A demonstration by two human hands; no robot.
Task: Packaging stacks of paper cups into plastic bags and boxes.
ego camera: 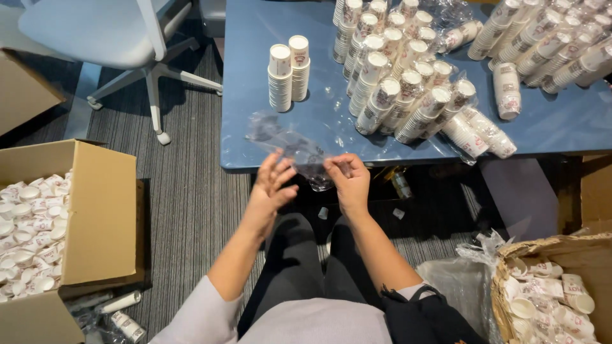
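A crumpled clear plastic wrapper (290,145) hangs over the front edge of the blue table (255,57). My right hand (347,181) pinches its lower right part between thumb and fingers. My left hand (271,191) is beside it, fingers spread and brushing the plastic's left side. Two short stacks of white paper cups (288,71) stand upright on the table just beyond the wrapper. Many longer cup stacks (398,76) lie in clear sleeves to the right.
An open cardboard box (95,210) full of loose paper cups sits on the floor at left. A wicker basket (542,251) with cups stands at lower right. A grey office chair (108,32) stands at upper left. More sleeved cup stacks (548,44) cover the table's right.
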